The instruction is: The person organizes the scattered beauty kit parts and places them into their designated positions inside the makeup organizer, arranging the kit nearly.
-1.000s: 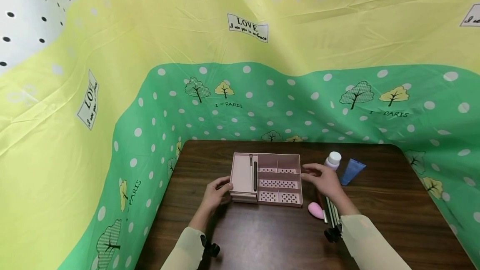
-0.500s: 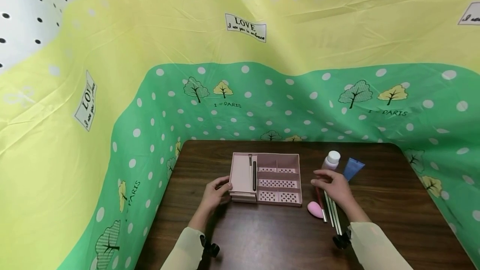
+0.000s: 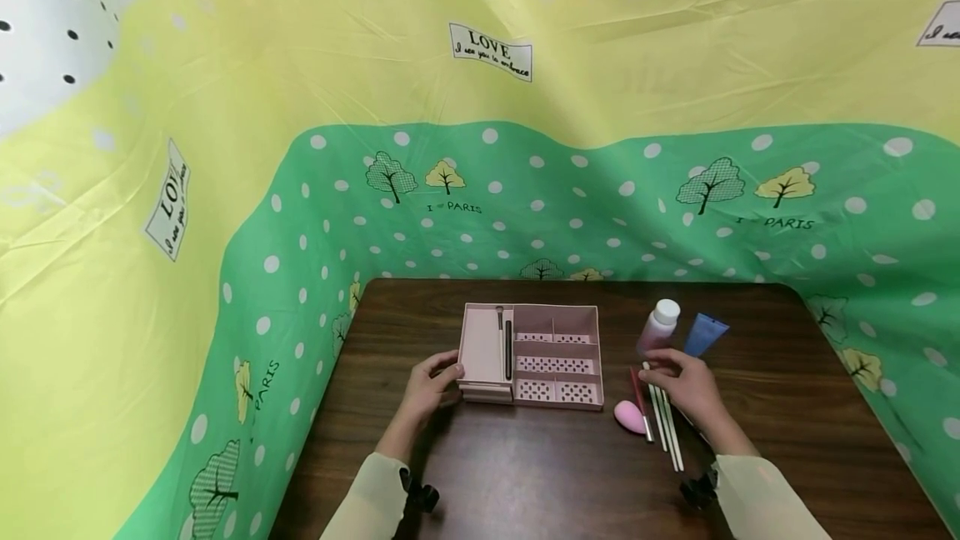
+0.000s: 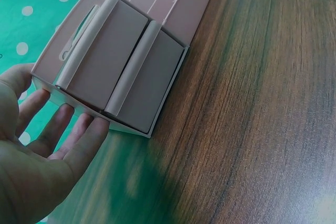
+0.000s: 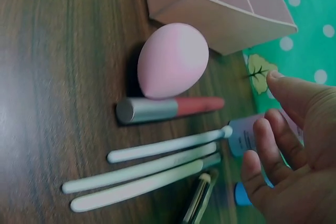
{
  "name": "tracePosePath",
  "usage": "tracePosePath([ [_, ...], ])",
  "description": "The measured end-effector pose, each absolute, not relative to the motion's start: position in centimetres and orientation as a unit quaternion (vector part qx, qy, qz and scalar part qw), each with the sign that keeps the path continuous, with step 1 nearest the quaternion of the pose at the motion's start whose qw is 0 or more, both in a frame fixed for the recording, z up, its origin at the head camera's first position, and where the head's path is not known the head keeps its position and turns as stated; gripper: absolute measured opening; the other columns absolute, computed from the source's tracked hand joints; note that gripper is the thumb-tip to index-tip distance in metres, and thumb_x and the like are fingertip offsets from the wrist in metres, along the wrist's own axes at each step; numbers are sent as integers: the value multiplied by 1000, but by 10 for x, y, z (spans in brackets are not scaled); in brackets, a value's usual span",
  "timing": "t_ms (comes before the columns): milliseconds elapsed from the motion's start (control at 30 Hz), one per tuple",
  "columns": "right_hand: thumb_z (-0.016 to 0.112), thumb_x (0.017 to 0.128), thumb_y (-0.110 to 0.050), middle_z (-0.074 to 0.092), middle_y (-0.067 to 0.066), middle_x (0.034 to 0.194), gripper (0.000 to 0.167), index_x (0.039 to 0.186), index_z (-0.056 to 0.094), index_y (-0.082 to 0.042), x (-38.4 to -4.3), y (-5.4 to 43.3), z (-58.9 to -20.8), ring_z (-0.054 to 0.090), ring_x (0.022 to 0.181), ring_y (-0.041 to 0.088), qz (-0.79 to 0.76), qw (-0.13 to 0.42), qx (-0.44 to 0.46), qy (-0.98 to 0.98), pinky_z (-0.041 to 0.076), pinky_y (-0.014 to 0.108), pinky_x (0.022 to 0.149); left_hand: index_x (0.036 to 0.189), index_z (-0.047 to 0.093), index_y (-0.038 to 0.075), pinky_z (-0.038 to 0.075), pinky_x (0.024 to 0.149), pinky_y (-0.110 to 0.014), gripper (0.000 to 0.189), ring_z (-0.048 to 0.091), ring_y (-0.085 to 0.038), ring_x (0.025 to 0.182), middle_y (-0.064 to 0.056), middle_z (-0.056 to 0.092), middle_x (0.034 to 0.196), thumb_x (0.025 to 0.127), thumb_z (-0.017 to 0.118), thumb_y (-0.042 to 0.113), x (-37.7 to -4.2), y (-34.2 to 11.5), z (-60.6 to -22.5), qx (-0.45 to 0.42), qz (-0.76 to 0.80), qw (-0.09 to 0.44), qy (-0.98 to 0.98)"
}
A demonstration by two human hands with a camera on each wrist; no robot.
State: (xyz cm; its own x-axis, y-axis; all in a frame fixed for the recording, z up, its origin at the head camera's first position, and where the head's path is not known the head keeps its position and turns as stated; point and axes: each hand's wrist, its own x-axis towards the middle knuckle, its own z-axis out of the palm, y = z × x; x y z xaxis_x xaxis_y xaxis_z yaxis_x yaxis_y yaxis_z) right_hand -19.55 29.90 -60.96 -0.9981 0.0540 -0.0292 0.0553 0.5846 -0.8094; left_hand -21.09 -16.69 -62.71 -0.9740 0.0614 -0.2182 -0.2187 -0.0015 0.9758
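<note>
A pink cosmetics organizer [image 3: 483,348] has open compartments on its right and two drawers [image 4: 105,51] in its left front. My left hand [image 3: 426,392] rests its fingertips against the left side wall, thumb near the top corner. On the organizer's flat top lie a thin makeup brush [image 3: 501,336] and a dark pencil-like stick [image 3: 508,352]. My right hand [image 3: 688,386], fingers loosely bent and holding nothing, hovers over several slim pale-handled sticks [image 5: 142,174]. Beside them are a red-and-silver stick [image 5: 199,106] and a pink makeup sponge [image 5: 176,59]. A dark-handled brush [image 5: 197,198] lies partly in view.
Behind my right hand a white-capped bottle [image 3: 660,327] stands upright. To its right is a blue squeeze tube [image 3: 705,334]. A green and yellow patterned cloth [image 3: 600,215] hangs around the back and sides of the dark wooden table [image 3: 525,473].
My right hand has moved away from the organizer's right edge, rightward and toward me, over the pale sticks, uncovering more of the bottle. My left hand stays on the organizer.
</note>
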Motion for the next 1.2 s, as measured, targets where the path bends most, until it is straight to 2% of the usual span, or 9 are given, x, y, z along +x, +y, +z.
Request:
tracePosePath([
  [100, 81, 90, -23, 72, 24, 117, 44, 125, 69, 1, -193, 304, -611, 64, 85, -2, -447, -1, 34, 894, 55, 21, 68, 135, 66, 5, 63, 84, -49, 45, 69, -18, 95, -17, 64, 125, 94, 76, 24, -211, -166, -627, -56, 708, 100, 697],
  [267, 80, 91, -22, 73, 22, 114, 41, 123, 70, 0, -189, 311, -616, 65, 85, 1, -427, -5, 36, 903, 54, 20, 67, 133, 67, 4, 62, 85, -52, 45, 69, -18, 95, -17, 63, 125, 93, 77, 23, -211, -166, -626, -51, 710, 94, 696],
  [400, 80, 90, -22, 74, 21, 112, 40, 122, 70, 0, -186, 316, -619, 66, 86, 5, -416, -7, 39, 909, 53, 20, 67, 132, 67, 4, 62, 84, -51, 45, 69, -18, 94, -15, 64, 124, 93, 77, 23, -211, -167, -626, -51, 712, 98, 693],
  [633, 81, 89, -16, 74, 22, 109, 37, 120, 71, 3, -177, 326, -621, 64, 81, 1, -401, -13, 51, 915, 52, 18, 65, 133, 66, 3, 63, 83, -49, 45, 69, -17, 95, -17, 63, 126, 94, 76, 22, -210, -166, -625, -50, 713, 99, 692],
  [767, 79, 88, -11, 74, 22, 106, 33, 117, 71, 4, -175, 333, -625, 64, 82, 6, -385, -14, 60, 921, 51, 20, 64, 133, 66, 2, 62, 84, -50, 45, 69, -17, 95, -18, 63, 126, 94, 76, 22, -211, -167, -626, -48, 712, 97, 693],
  [1033, 80, 85, -13, 75, 19, 103, 32, 114, 73, 1, -172, 346, -633, 65, 82, 11, -360, -16, 68, 930, 50, 24, 67, 134, 66, 4, 63, 84, -49, 46, 69, -18, 95, -17, 64, 127, 94, 77, 25, -210, -167, -625, -44, 706, 99, 700],
  [1200, 78, 87, -13, 75, 18, 102, 31, 114, 73, 2, -169, 350, -635, 66, 87, 22, -351, 2, 76, 933, 50, 31, 70, 134, 66, 3, 62, 85, -50, 45, 69, -18, 95, -17, 63, 125, 94, 76, 24, -210, -166, -625, -48, 708, 96, 698],
])
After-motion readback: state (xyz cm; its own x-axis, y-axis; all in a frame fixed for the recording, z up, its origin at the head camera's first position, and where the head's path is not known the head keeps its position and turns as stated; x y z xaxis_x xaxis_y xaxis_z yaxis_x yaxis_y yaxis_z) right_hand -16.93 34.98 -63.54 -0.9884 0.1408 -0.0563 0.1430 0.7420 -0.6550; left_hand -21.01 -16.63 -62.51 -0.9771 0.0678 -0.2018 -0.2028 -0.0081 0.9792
